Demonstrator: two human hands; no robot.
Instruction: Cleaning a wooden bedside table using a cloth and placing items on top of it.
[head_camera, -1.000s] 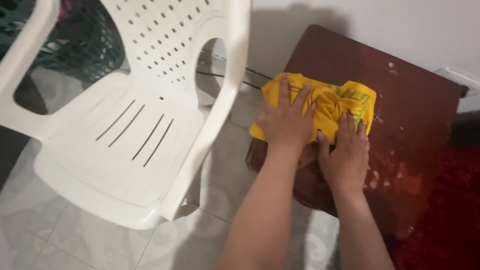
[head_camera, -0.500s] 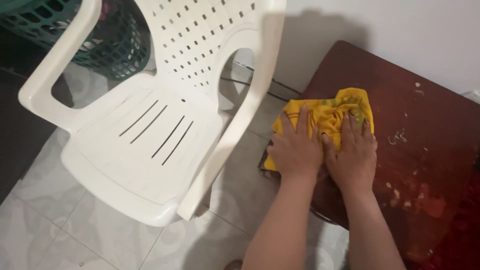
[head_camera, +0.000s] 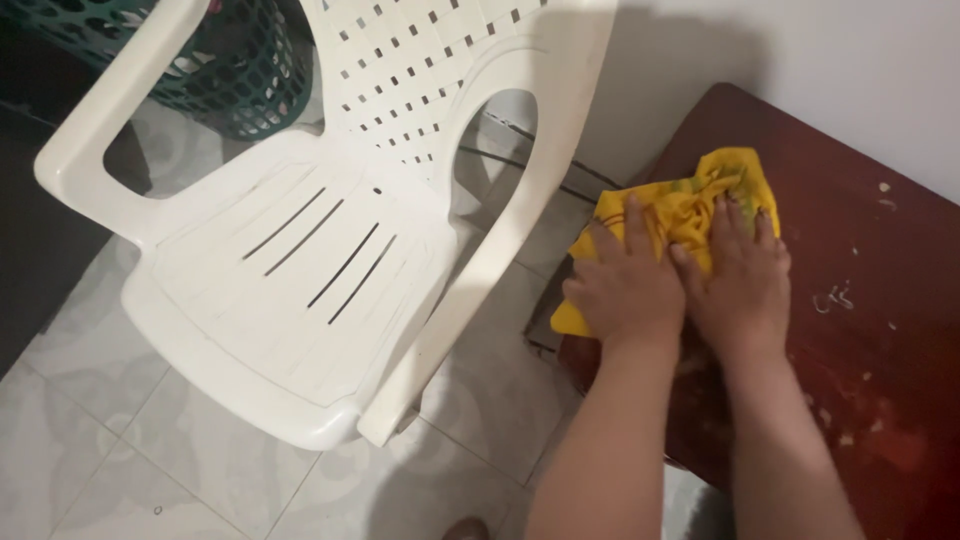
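Observation:
A crumpled yellow cloth (head_camera: 690, 200) lies at the near-left corner of a worn dark red table (head_camera: 860, 250). My left hand (head_camera: 625, 285) presses flat on the cloth's left part, fingers spread. Beside it, my right hand (head_camera: 745, 275) presses on the cloth's right part, fingers bunching the fabric. Both hands touch each other at the thumbs. The cloth hangs slightly over the table's left edge.
A white plastic armchair (head_camera: 320, 220) stands on the tiled floor just left of the table, its armrest (head_camera: 500, 230) close to my left hand. A dark green laundry basket (head_camera: 230, 70) sits behind it. A white wall (head_camera: 800, 50) runs behind the table.
Both hands have gathered the yellow cloth into a smaller, more bunched heap and moved closer together. The view has shifted, so the table and cloth sit further right.

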